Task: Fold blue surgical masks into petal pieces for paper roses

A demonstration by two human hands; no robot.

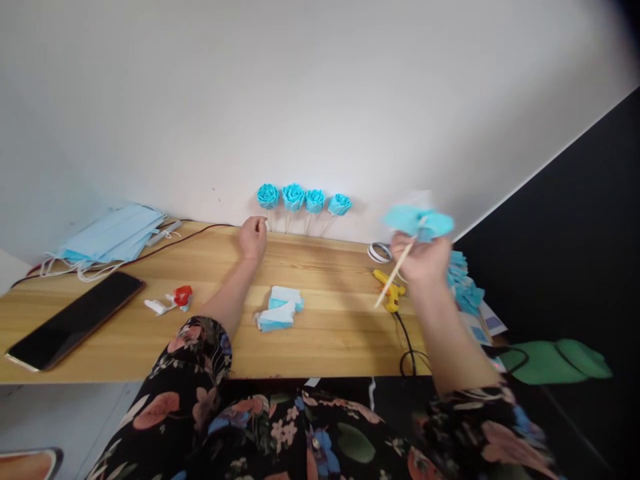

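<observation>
Several blue flowers [293, 197] on thin stems lean in a row against the wall. My left hand [253, 238] is at the back of the table, just left of the leftmost flower [268, 196]. Its fingers are curled closed, and what they hold, if anything, is hidden. Raised over the right side, my right hand [423, 259] grips a blue mask-fabric flower [419, 220] with loose petals, blurred by motion. Its wooden stick [395, 275] slants down to the left, above a yellow glue gun [391, 291]. Cut blue-and-white fabric pieces [281, 309] lie between my forearms.
Blue face masks [113, 233] are stacked at the back left, near a dark phone [75, 320]. Red and white scraps [183, 295] lie beside my left forearm. A white tape roll [379, 252] sits behind the glue gun. More blue pieces [466, 283] lie at the right edge.
</observation>
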